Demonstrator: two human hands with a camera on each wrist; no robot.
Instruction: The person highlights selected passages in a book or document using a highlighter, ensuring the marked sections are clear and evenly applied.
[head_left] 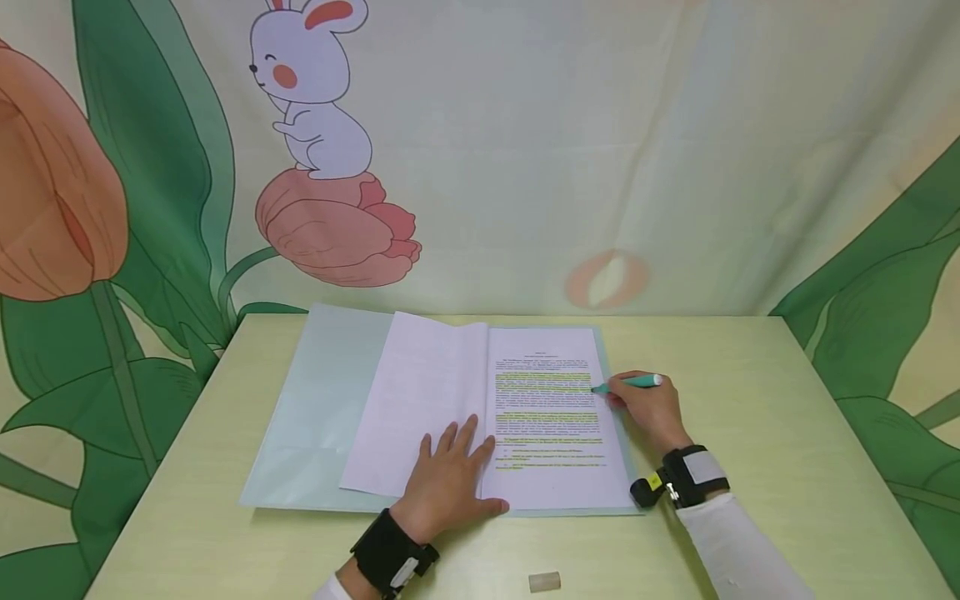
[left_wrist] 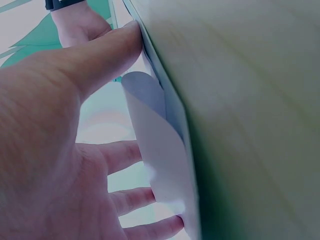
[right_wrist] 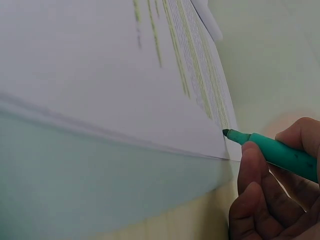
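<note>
A light blue folder [head_left: 322, 392] lies spread on the table, with printed sheets inside. On the right-hand page [head_left: 540, 492] several blocks of text carry yellow-green highlighting. My right hand [head_left: 652, 412] pinches a green highlighter [head_left: 637, 382] between thumb and fingers. In the right wrist view the highlighter's dark tip [right_wrist: 226, 132] is right at the end of the highlighted lines. My left hand [head_left: 446, 487] rests with spread fingers across the fold, over the turned blank page [head_left: 420, 383] and the edge of the printed one. In the left wrist view its thumb [left_wrist: 112, 52] reaches the folder's near edge.
A small greyish-brown block [head_left: 544, 582] lies on the table near the front edge. The pale wooden table [head_left: 720, 367] extends on both sides of the folder. Behind it hangs a curtain [head_left: 525, 167] printed with a rabbit and tulips.
</note>
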